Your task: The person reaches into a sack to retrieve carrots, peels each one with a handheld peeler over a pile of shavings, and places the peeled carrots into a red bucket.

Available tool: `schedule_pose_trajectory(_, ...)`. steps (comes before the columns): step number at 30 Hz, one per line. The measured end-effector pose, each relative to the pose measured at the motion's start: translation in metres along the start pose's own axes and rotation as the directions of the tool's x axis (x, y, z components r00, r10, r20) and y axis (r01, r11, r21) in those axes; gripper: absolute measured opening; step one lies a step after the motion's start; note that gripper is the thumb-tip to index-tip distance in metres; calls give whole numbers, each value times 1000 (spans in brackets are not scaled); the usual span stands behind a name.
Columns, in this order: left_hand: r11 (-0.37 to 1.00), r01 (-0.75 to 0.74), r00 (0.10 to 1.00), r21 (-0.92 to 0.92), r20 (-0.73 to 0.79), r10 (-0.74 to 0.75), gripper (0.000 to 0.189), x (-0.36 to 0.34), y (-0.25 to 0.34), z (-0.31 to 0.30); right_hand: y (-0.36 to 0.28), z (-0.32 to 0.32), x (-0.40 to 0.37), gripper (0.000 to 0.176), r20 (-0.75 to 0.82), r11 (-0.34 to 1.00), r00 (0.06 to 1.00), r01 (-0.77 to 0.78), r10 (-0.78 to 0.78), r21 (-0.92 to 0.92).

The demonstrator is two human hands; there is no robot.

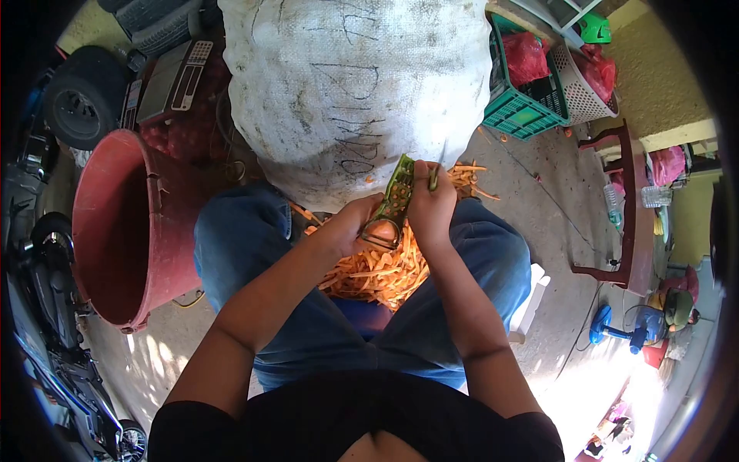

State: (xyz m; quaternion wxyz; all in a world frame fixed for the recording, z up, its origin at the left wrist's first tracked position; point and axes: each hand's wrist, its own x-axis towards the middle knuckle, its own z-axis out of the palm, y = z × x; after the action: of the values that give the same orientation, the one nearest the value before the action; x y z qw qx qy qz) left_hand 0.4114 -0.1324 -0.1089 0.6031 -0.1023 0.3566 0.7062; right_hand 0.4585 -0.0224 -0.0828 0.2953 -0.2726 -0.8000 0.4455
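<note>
Over the gap between my knees, my right hand (432,206) is closed around a green peeler (398,192) with a perforated body and a metal blade frame at its lower end. My left hand (356,222) grips an orange carrot (381,230), mostly hidden by the fingers and the peeler. The blade frame lies over the carrot's visible end. Below both hands is a heap of orange peelings (377,277). More peelings (468,179) lie on the floor right of the sack.
A large white woven sack (354,92) with handwriting stands directly ahead. To the left are a tilted red tub (154,231), a scale (175,83) and a tyre (83,98). At right stand a green crate (527,108), a white basket (589,96) and a blue fan (639,331).
</note>
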Motion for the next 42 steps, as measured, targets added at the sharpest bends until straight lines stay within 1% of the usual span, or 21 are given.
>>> schedule_pose_trajectory(5, 994, -13, 997, 109, 83, 4, 28, 0, 2, -1, 13, -2, 10, 27, -8, 997, 1000, -18, 17, -75)
schedule_pose_trajectory(7, 984, -19, 996, 179, 88, 4, 28, -1, 3, -2, 33, -3, 23, 32, -118, 990, 991, 46, -62, -130)
schedule_pose_trajectory(9, 900, 24, 994, 436, 84, -67, 29, -12, -1, -2, 60, -28, 63, 34, -263, 935, 928, -313, 264, -165)
schedule_pose_trajectory(10, 813, 43, 999, 581, -41, -23, 31, -28, -1, 15, 84, -43, 82, 32, -373, 899, 888, -369, 267, -235)
schedule_pose_trajectory(12, 858, 42, 996, 512, 47, -76, 31, -28, -1, 10, 97, -53, 90, 29, -486, 849, 834, -439, 262, -294)
schedule_pose_trajectory(14, 899, 40, 983, 436, 145, -114, 31, -24, 2, 8, 85, -58, 88, 34, -454, 888, 784, -457, 424, 40)
schedule_pose_trajectory(15, 915, 2, 993, 402, 111, -51, 33, -22, 5, 8, 82, -56, 86, 34, -454, 890, 785, -455, 421, 39)
schedule_pose_trajectory(17, 930, -39, 997, 365, 71, 14, 34, -18, 9, 1, 76, -49, 77, 30, -367, 949, 875, -289, 315, 124)
schedule_pose_trajectory(18, 992, -6, 983, 127, 183, -17, 35, -14, 9, -6, 74, -49, 73, 29, -253, 915, 899, -281, 356, 291)
schedule_pose_trajectory(19, 992, 54, 954, -111, 298, -18, 36, -14, 12, -6, 59, -50, 68, 29, -253, 914, 900, -280, 356, 292)
schedule_pose_trajectory(20, 966, 66, 836, -251, 543, 84, 38, -16, 15, -3, 41, -52, 61, 30, -35, 797, 899, -369, 437, 479)
schedule_pose_trajectory(21, 966, 63, 835, -250, 543, 87, 38, -16, 17, -3, 23, -52, 53, 31, 194, 632, 868, -471, 457, 616)
schedule_pose_trajectory(23, 899, 65, 616, -434, 726, 306, 38, -15, 22, -2, -3, -50, 31, 35, 366, 682, 878, -472, 309, 558)
schedule_pose_trajectory(25, 894, 48, 569, -446, 747, 343, 38, -16, 25, -1, -16, -42, 14, 37, 407, 788, 911, -294, 61, 541)
schedule_pose_trajectory(27, 899, 1, 481, -438, 788, 384, 38, -16, 26, -3, -31, -41, 2, 38, 522, 774, 851, -300, -47, 558)
schedule_pose_trajectory(29, 899, -9, 484, -437, 785, 387, 38, -16, 29, -3, -22, -37, -2, 38, 508, 749, 854, -262, -114, 608)
schedule_pose_trajectory(31, 899, -21, 483, -437, 783, 392, 38, -17, 30, -3, -15, -37, -3, 25, 492, 708, 834, -191, -248, 680)
schedule_pose_trajectory(32, 898, -49, 550, -437, 739, 390, 38, -19, 30, -2, -16, -38, -3, 25, 513, 658, 804, -215, -300, 722)
schedule_pose_trajectory(33, 897, -76, 614, -436, 689, 387, 39, -21, 29, -1, -22, -40, -3, 25, 514, 658, 804, -216, -300, 722)
schedule_pose_trajectory(36, 887, -105, 652, -449, 642, 402, 35, -25, 29, 3, -34, -42, -4, 26, 520, 588, 791, -263, -323, 765)
schedule_pose_trajectory(42, 889, -110, 657, -444, 639, 400, 35, -24, 29, 1, -29, -44, -2, 28, 529, 654, 795, -234, -298, 720)
